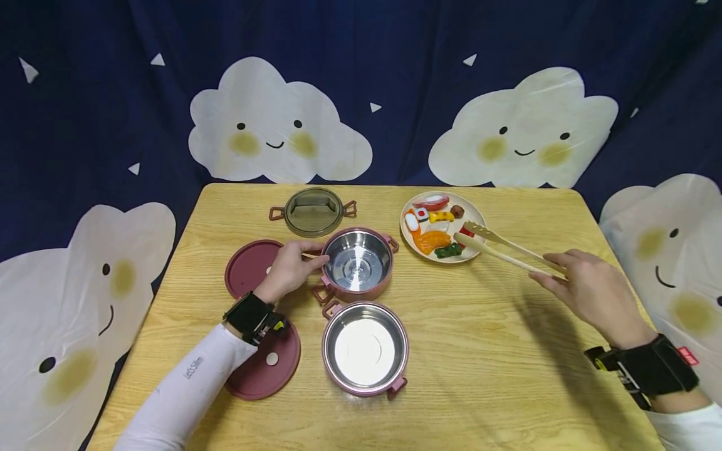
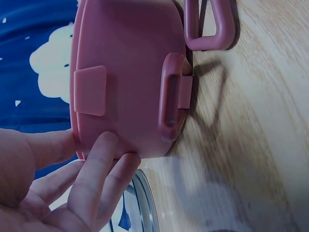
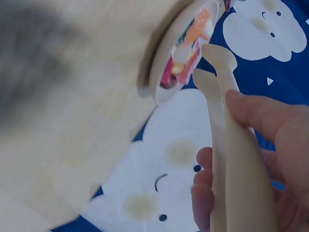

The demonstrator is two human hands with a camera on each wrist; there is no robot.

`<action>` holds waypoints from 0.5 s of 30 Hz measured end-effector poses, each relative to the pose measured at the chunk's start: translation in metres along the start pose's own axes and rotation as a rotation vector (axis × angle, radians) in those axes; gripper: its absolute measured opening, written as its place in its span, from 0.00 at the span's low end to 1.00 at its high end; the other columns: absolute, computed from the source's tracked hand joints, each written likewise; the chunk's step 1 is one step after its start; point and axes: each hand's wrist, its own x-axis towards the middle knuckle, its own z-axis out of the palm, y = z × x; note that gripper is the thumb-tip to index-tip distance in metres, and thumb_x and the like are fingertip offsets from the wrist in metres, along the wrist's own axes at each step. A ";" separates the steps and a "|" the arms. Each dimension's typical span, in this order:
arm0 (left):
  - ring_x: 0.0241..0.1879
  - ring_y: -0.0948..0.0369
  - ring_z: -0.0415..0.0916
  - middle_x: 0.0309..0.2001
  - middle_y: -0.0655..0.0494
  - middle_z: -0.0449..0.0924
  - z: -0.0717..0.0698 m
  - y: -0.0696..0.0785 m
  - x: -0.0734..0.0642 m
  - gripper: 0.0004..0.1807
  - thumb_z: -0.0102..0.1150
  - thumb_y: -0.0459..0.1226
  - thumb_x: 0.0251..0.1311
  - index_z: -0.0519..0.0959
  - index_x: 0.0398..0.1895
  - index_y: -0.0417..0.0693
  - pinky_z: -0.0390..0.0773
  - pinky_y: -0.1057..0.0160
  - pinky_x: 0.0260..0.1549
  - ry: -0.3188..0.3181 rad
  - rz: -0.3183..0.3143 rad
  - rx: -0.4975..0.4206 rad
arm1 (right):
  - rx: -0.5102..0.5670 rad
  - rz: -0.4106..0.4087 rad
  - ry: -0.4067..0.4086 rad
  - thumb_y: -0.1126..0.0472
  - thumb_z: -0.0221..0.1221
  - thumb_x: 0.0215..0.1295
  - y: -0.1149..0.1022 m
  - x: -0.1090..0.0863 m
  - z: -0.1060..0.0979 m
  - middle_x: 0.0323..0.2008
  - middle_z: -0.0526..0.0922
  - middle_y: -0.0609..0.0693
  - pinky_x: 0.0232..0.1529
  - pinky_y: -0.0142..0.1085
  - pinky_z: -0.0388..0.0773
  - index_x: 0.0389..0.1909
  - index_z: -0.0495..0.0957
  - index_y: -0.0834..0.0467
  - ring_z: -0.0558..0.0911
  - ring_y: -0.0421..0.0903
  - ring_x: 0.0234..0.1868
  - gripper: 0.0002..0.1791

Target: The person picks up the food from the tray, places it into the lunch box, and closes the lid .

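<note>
My left hand (image 1: 290,268) is at the left side of a pink pot (image 1: 385,282) with a steel inside. In the left wrist view, the thumb meets the rim while the other fingers (image 2: 94,169) lie against the outer wall. My right hand (image 1: 600,291) grips wooden tongs (image 1: 516,255), their arms apart. The tongs' tips hover at the right edge of a round plate (image 1: 414,245) holding several toy foods, among them an orange piece (image 1: 433,241), a green piece (image 1: 448,250) and a yellow one (image 1: 441,217). The right wrist view shows the fingers around the tongs.
A second steel-lined pot (image 1: 366,351) stands nearer me. Two dark pink round lids (image 1: 245,269) lie on the left, partly under my left arm. Behind the first pot rests a see-through lid (image 1: 313,219) with side handles. A cloud-print curtain (image 1: 395,56) surrounds the wooden table (image 1: 485,376).
</note>
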 end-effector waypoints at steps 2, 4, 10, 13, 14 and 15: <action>0.52 0.49 0.87 0.62 0.42 0.85 0.000 0.000 0.000 0.20 0.64 0.40 0.74 0.84 0.63 0.42 0.82 0.59 0.46 0.001 -0.002 0.000 | -0.016 -0.034 0.001 0.60 0.78 0.51 0.004 0.007 -0.004 0.29 0.88 0.64 0.19 0.50 0.75 0.43 0.88 0.68 0.83 0.58 0.22 0.21; 0.52 0.49 0.87 0.62 0.42 0.85 0.000 0.000 0.000 0.20 0.64 0.40 0.74 0.83 0.63 0.42 0.82 0.58 0.48 0.002 0.002 0.006 | -0.035 -0.063 -0.006 0.60 0.78 0.53 0.007 0.014 -0.009 0.28 0.87 0.63 0.18 0.48 0.74 0.42 0.88 0.68 0.81 0.54 0.21 0.19; 0.52 0.50 0.87 0.62 0.42 0.85 -0.001 0.000 0.001 0.20 0.64 0.41 0.74 0.83 0.64 0.42 0.82 0.59 0.48 0.001 0.004 0.016 | -0.090 -0.172 0.002 0.57 0.75 0.59 0.015 0.033 -0.017 0.25 0.85 0.61 0.19 0.47 0.75 0.38 0.87 0.69 0.79 0.50 0.19 0.18; 0.51 0.50 0.87 0.62 0.43 0.86 0.000 0.000 0.001 0.20 0.64 0.41 0.74 0.84 0.63 0.42 0.80 0.61 0.46 0.004 0.001 0.023 | -0.111 -0.184 -0.011 0.58 0.77 0.55 0.019 0.042 -0.020 0.26 0.85 0.62 0.20 0.49 0.77 0.38 0.86 0.69 0.80 0.52 0.20 0.18; 0.51 0.50 0.87 0.62 0.43 0.86 0.000 0.000 0.001 0.20 0.64 0.41 0.74 0.84 0.63 0.42 0.80 0.62 0.45 0.005 0.001 0.025 | -0.118 -0.179 -0.024 0.59 0.79 0.52 0.020 0.045 -0.021 0.26 0.85 0.62 0.20 0.50 0.77 0.38 0.86 0.69 0.80 0.52 0.20 0.19; 0.51 0.50 0.87 0.62 0.43 0.86 0.000 -0.001 0.001 0.20 0.65 0.41 0.73 0.84 0.63 0.42 0.79 0.63 0.44 0.008 0.001 0.026 | -0.127 -0.173 -0.042 0.60 0.80 0.49 0.021 0.048 -0.022 0.26 0.85 0.62 0.20 0.49 0.77 0.38 0.87 0.69 0.80 0.52 0.20 0.20</action>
